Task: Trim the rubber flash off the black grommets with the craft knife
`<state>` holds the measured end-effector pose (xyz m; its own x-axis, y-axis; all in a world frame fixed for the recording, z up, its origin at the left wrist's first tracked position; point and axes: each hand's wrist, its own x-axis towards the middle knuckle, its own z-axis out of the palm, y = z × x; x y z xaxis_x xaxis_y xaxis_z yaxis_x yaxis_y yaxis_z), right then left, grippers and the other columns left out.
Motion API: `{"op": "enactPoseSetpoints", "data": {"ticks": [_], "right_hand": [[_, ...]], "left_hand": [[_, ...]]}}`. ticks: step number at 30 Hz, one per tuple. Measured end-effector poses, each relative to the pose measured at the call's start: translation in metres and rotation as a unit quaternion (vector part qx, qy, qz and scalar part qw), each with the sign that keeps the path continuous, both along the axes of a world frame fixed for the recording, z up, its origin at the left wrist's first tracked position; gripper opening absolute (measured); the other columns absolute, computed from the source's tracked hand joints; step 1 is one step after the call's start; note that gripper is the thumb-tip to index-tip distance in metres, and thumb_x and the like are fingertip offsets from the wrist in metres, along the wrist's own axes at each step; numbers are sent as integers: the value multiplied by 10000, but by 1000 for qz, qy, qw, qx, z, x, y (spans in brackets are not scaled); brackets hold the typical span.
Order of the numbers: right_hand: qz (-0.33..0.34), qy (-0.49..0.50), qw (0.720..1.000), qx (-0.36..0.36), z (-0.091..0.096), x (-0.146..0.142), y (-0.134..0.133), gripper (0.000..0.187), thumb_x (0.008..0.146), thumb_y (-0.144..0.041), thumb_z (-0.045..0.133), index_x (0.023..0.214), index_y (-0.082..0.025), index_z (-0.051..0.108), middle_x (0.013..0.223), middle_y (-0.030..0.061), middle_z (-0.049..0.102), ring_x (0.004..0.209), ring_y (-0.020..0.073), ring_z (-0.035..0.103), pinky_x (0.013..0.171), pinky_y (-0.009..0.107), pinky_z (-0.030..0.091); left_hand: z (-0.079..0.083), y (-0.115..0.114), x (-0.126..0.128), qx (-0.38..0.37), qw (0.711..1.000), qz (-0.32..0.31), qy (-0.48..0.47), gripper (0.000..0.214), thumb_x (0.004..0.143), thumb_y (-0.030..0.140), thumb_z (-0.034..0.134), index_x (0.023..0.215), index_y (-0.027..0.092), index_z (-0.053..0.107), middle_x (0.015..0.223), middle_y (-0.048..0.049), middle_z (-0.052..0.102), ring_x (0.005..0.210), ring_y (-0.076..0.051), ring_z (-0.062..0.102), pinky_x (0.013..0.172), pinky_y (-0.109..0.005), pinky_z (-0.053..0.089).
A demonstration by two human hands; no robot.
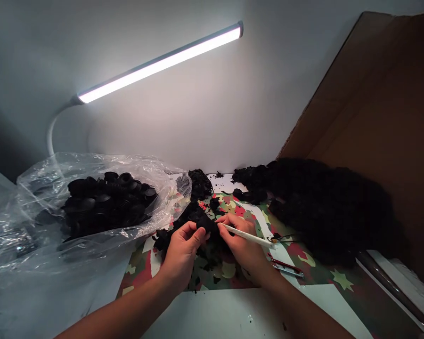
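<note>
My left hand (180, 252) pinches a small black rubber-like part (205, 223) between thumb and fingers. The right hand (244, 242), closed in a pen grip, holds a slim white pen-shaped tool (250, 236). Its tip points left toward the black part; whether it touches cannot be made out. Black scraps (199, 183) lie beyond and beneath both hands on a camouflage-patterned sheet (228, 270). To the left, an open clear plastic bag (173, 186) holds many black ribbed, round-capped parts (106, 202).
A large dark heap (332, 212) lies at right before a cardboard panel (381, 94). Close to my right wrist is a small red and silver metal tool (286, 267). A lit bar lamp (162, 65) on a bent neck hangs over the back. White paper (212, 313) covers the front.
</note>
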<state>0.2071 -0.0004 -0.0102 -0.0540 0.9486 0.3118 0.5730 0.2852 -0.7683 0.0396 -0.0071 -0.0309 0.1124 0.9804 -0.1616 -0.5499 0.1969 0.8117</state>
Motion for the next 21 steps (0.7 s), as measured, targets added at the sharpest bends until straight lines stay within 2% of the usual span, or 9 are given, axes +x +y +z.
{"op": "enactPoseSetpoints", "data": {"ticks": [4,7,11,14,17,19,21], "right_hand": [[7,104,994,-26,8,1,-6,225,918,-316,582,724,-204,564,932,51,725,838,212,638,736,322,459],[40,207,977,-26,7,2,-8,272,911,-343,601,693,-205,515,1087,63,715,1024,238,630,857,345,473],[69,272,960,13,3,6,-8,108,893,-250,517,800,-218,562,1064,56,692,1039,232,623,913,371,476],[49,213,976,18,3,3,-10,182,936,-231,432,959,-229,613,1008,50,679,913,211,625,831,350,484],[40,96,994,22,3,-4,-11,161,947,-299,515,1043,-223,621,968,49,677,860,213,618,756,322,471],[30,66,997,39,0,-7,-10,116,886,-231,577,997,-213,609,911,38,672,803,204,614,698,299,460],[15,63,997,51,-4,-7,-8,121,838,-122,548,910,-209,592,818,13,649,707,178,589,634,274,436]], "left_hand": [[0,4,-1,-1,999,-13,-39,387,685,412,919,791,150,653,853,-15,653,843,-135,611,792,-222,482],[-2,5,-2,-3,999,-13,-36,356,723,408,897,815,150,670,861,-20,666,826,-122,610,778,-210,483],[-2,5,-1,-15,1000,0,-23,369,687,406,918,804,143,687,826,-21,678,751,-110,605,696,-193,473],[0,3,1,-20,1000,13,-8,409,636,419,940,820,134,712,824,-35,698,743,-121,621,676,-195,478],[3,-1,4,-16,1000,0,19,425,634,442,931,793,131,689,760,-30,685,691,-120,614,635,-191,472],[5,-5,4,-28,997,-45,51,430,694,501,877,764,148,640,669,-3,638,572,-109,570,553,-199,448],[9,-8,1,-26,985,-124,113,447,781,576,770,730,164,603,618,-1,604,491,-124,545,500,-229,440]]}}
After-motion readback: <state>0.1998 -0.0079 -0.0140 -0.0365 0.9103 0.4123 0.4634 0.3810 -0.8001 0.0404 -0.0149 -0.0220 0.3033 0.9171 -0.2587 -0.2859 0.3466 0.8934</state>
